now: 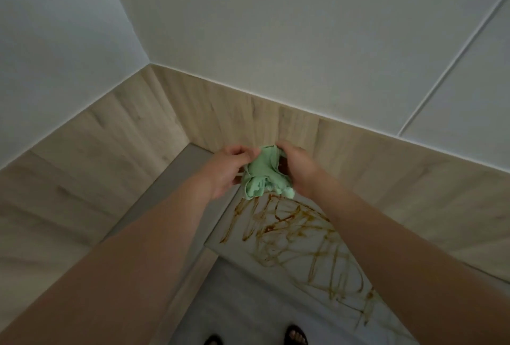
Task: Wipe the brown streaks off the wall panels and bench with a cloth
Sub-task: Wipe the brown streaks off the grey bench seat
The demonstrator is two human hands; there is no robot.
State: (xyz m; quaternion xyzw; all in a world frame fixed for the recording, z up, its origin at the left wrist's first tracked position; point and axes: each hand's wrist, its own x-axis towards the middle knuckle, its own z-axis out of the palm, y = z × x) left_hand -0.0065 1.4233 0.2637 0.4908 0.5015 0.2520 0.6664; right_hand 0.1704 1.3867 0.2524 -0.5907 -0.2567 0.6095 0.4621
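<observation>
A crumpled light-green cloth (263,175) with a dark brown stain on its right side hangs between both hands, just above the bench. My left hand (227,169) pinches its upper left part. My right hand (296,169) grips its right side. Below the cloth, brown streaks (298,237) criss-cross the pale bench top (248,239) and run toward the lower right. Behind the hands rise the wood-grain wall panels (237,115), where I see no clear streaks.
The panels meet in a corner at the upper left, with white wall (303,27) above them. A grey ledge (176,176) runs along the left panel. My sandalled feet (296,335) stand on the pale floor at the bottom edge.
</observation>
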